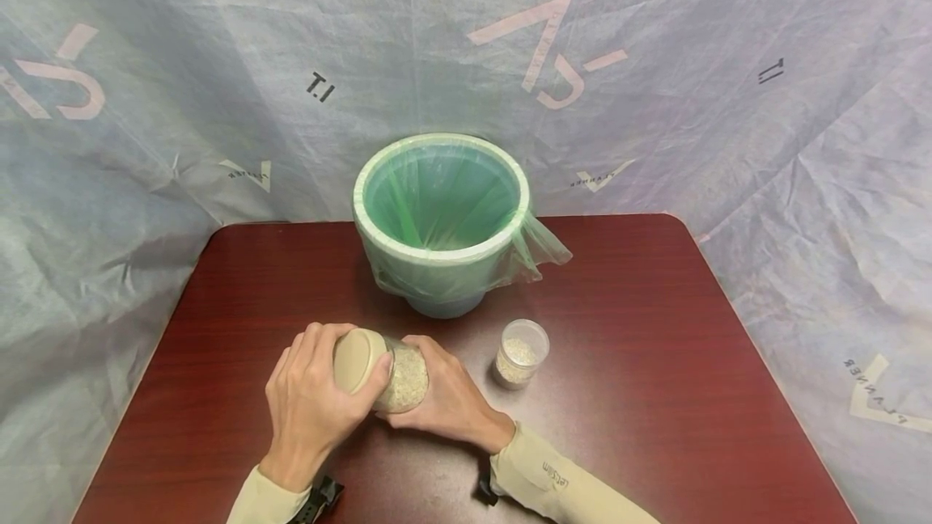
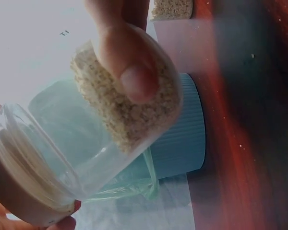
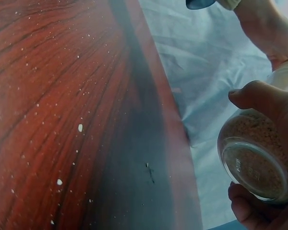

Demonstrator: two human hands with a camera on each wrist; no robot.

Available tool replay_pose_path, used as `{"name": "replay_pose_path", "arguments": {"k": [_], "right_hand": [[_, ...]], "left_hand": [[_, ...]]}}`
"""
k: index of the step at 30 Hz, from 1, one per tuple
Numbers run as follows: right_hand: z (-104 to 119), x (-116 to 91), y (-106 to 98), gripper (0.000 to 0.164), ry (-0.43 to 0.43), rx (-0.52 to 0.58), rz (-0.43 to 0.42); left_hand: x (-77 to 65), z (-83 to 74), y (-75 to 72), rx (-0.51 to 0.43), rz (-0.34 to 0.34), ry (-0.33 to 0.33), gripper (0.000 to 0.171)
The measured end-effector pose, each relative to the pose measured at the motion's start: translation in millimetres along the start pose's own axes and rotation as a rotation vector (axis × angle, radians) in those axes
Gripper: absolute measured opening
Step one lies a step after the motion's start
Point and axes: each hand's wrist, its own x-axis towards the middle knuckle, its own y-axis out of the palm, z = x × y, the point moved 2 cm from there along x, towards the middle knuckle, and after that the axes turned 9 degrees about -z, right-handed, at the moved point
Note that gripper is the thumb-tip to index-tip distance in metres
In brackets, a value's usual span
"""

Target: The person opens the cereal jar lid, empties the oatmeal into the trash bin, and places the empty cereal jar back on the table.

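Tilted over the table, a clear jar [image 1: 406, 382] part-filled with pale flaky grains is held between both hands. My left hand [image 1: 313, 399] grips its beige lid [image 1: 355, 360], which sits on the jar's neck. The fingers and thumb of my right hand [image 1: 455, 395] are wrapped round the jar's body. In the left wrist view, the grains [image 2: 139, 112] lie toward the jar's base, and the right thumb presses on the wall. The round base of the jar shows in the right wrist view.
A blue-green bin [image 1: 446, 306] with a white rim and a green plastic liner [image 1: 542, 245] stands beyond the hands. To the right, a small clear tub [image 1: 515, 366] holds similar grains. White specks [image 3: 80, 128] dot the red-brown table [image 1: 626, 330]. Grey printed cloth [image 1: 422, 47] hangs around it.
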Motion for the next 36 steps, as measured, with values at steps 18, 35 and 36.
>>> {"name": "replay_pose_path", "arguments": {"k": [18, 35, 36], "right_hand": [[-2.7, -2.5, 0.8, 0.095, -0.035, 0.007, -0.06], [-5.9, -9.1, -5.7, 0.092, 0.079, 0.054, -0.043], [-5.9, -9.3, -6.3, 0.092, 0.082, 0.056, -0.045]], "left_hand": [[1.5, -5.0, -5.0, 0.017, -0.024, -0.039, 0.054], [10.0, 19.3, -12.4, -0.061, -0.04, -0.084, 0.048], [10.3, 22.0, -12.7, -0.065, -0.041, -0.088, 0.047]]}}
